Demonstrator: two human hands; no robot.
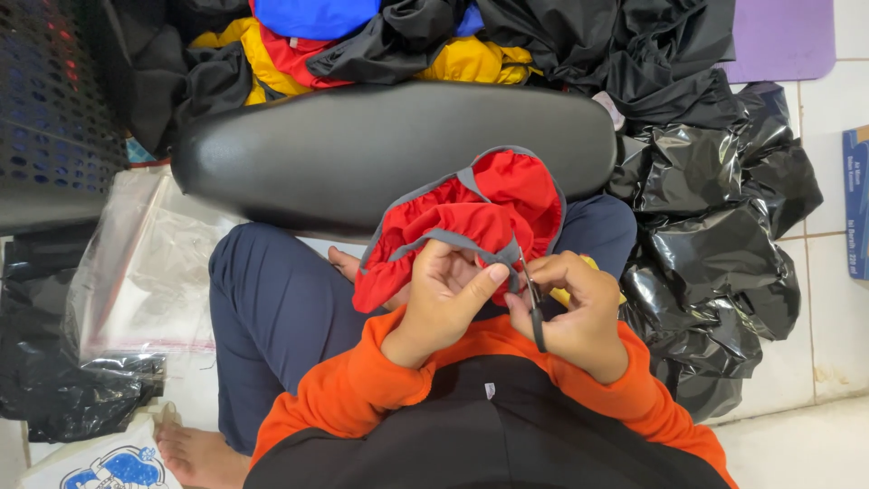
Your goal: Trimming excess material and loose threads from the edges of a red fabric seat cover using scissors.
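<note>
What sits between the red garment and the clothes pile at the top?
In the head view, a long black cushion lies between the red garment and the clothes pile.

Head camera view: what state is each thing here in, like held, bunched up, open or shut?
Red garment with grey trim: bunched, held up over the lap.
Left hand: grip shut on the garment's grey edge.
Right hand: grip shut on small snips.
Small snips: held, tip at the trim.
Black plastic bags: crumpled, on the floor.
Clear plastic bag: lying flat.

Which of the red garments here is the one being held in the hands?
The red garment with grey trim, pinched by the left hand; the other red garment lies untouched in the pile beyond the black cushion.
</note>
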